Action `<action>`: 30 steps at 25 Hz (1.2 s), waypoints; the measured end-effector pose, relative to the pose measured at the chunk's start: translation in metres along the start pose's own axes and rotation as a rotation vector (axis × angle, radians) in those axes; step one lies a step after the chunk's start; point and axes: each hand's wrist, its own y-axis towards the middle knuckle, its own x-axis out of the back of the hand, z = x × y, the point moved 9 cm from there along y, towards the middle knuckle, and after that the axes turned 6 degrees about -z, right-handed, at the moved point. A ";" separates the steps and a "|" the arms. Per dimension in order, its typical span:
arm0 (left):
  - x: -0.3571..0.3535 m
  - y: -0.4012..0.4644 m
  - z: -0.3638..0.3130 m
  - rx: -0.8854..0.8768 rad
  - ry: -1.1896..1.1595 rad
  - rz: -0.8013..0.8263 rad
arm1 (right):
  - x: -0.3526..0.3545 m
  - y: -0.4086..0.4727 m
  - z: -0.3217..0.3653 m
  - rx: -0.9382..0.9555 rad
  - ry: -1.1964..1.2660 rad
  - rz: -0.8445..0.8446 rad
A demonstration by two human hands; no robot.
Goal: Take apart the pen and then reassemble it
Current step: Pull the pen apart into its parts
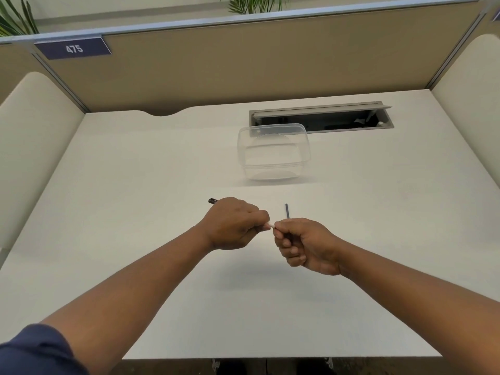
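The desk (135, 212) is plain off-white. The container (273, 152) is clear, without colour. The pen barrel (213, 200) shows a black end, and a white piece (269, 226). The thin rod (287, 211) is dark grey. The sleeve (35, 350) is navy blue.

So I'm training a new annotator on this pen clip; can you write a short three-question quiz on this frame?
1. True or false: the clear container has a lid on it.
2. Which hand holds the thin dark rod? A) left hand B) right hand
3. What number is on the blue sign?

Key: 1 true; 2 B; 3 475. The left hand grips the pen body, whose dark end sticks out on the far side of it.
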 end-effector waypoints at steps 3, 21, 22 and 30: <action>0.002 -0.002 -0.002 -0.035 0.013 -0.027 | 0.003 -0.004 0.007 0.078 -0.161 -0.012; 0.018 0.003 -0.011 -0.116 0.053 -0.118 | -0.014 -0.011 0.004 0.069 -0.065 0.007; 0.017 0.003 -0.012 -0.111 0.020 -0.098 | -0.014 -0.012 0.008 0.132 -0.166 -0.011; -0.015 0.000 0.002 0.125 -0.062 0.307 | -0.004 -0.020 0.041 0.657 -1.291 -0.163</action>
